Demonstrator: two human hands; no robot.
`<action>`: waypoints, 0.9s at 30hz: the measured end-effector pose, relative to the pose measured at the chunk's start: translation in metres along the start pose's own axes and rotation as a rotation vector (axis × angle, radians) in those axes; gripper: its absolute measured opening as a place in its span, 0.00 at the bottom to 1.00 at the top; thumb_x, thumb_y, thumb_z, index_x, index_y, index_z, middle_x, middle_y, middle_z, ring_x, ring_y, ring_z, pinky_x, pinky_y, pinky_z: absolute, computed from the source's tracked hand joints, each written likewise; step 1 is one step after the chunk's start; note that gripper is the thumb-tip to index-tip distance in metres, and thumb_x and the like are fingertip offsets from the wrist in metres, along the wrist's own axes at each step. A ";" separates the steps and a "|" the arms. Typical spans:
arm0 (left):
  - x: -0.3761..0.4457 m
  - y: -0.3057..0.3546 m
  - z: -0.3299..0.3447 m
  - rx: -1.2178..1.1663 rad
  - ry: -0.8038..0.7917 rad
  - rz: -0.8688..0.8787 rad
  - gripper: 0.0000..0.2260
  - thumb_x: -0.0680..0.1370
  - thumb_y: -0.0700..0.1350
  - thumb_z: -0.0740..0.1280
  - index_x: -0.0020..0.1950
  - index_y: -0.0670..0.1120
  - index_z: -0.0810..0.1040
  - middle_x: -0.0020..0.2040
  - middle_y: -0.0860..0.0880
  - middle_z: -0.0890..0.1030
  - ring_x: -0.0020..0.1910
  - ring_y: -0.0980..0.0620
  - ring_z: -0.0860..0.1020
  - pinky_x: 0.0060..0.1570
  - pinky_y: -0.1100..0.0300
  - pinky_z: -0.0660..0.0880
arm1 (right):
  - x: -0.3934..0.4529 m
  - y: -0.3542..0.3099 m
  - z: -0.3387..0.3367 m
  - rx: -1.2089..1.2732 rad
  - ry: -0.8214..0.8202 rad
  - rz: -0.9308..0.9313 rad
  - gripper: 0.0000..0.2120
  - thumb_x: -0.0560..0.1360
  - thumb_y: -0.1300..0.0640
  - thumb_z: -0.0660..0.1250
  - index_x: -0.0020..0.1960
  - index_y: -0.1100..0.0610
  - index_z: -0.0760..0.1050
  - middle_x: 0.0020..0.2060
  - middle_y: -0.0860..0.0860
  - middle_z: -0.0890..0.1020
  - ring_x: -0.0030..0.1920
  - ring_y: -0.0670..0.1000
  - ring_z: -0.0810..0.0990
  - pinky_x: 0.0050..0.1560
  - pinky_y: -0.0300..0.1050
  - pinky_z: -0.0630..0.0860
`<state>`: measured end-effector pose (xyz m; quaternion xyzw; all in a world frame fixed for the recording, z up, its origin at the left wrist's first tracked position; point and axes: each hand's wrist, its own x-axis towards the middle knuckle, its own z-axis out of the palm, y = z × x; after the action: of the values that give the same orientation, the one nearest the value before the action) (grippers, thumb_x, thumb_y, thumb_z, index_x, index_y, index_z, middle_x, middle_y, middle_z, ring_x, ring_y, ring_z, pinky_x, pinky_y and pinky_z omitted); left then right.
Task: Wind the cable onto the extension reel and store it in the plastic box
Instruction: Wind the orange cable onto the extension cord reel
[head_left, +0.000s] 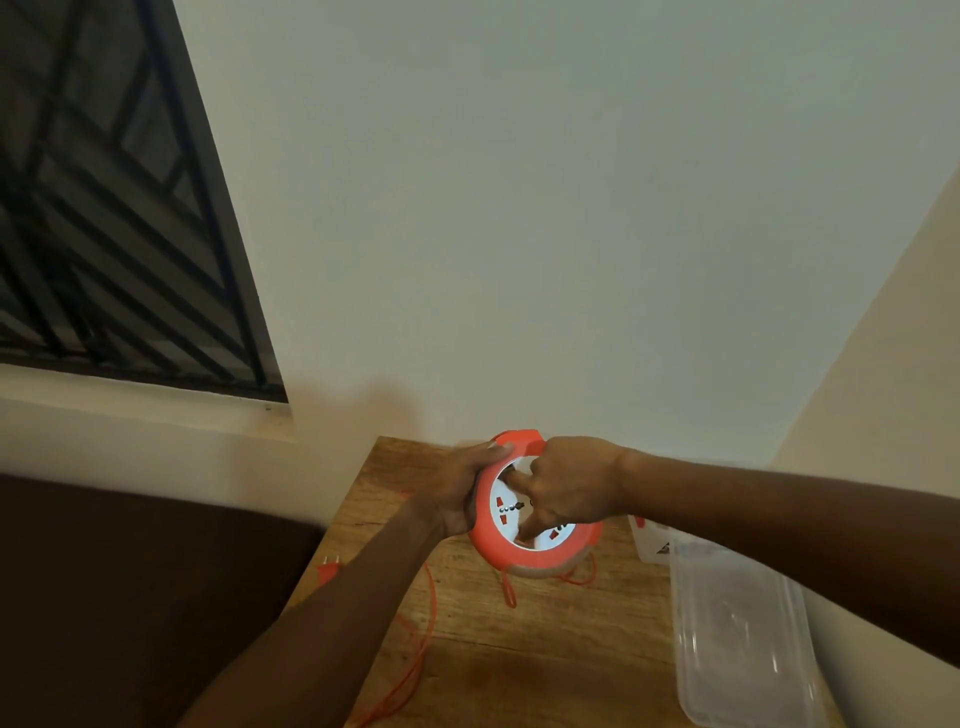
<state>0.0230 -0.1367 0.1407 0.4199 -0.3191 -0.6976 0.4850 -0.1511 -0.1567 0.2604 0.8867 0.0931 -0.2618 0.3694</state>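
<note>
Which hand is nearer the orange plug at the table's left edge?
Left. The left hand holds the reel's left rim, on the plug's side; the right hand rests on the reel's face, farther right.

Head view, forward-down, close over table (545, 649)

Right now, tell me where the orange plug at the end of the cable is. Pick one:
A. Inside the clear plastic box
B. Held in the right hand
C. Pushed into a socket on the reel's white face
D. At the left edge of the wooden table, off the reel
D: the plug lies at the left edge of the wooden table, with loose cable trailing from it, while both hands hold the reel.
</note>
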 end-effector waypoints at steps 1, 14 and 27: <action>0.001 0.000 0.000 0.003 0.015 0.002 0.18 0.75 0.51 0.73 0.59 0.41 0.82 0.51 0.40 0.84 0.43 0.42 0.84 0.45 0.49 0.83 | 0.001 -0.001 0.002 -0.021 0.008 -0.001 0.33 0.73 0.52 0.74 0.73 0.42 0.65 0.62 0.60 0.77 0.47 0.57 0.82 0.36 0.47 0.78; 0.006 -0.006 0.023 -0.130 0.177 0.293 0.18 0.82 0.46 0.65 0.70 0.39 0.76 0.64 0.34 0.80 0.62 0.35 0.81 0.61 0.38 0.79 | 0.032 -0.046 0.025 1.094 0.348 1.257 0.34 0.73 0.36 0.63 0.76 0.46 0.62 0.66 0.49 0.77 0.63 0.53 0.77 0.56 0.48 0.76; 0.001 -0.004 0.004 -0.091 0.206 0.108 0.12 0.82 0.48 0.64 0.60 0.43 0.80 0.47 0.41 0.87 0.41 0.43 0.86 0.40 0.48 0.84 | 0.013 -0.067 0.017 0.733 0.202 0.806 0.22 0.78 0.53 0.66 0.70 0.49 0.68 0.70 0.56 0.71 0.56 0.60 0.80 0.48 0.54 0.80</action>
<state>0.0178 -0.1360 0.1386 0.4492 -0.2576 -0.6374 0.5706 -0.1705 -0.1219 0.2029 0.9434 -0.3157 -0.0289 0.0969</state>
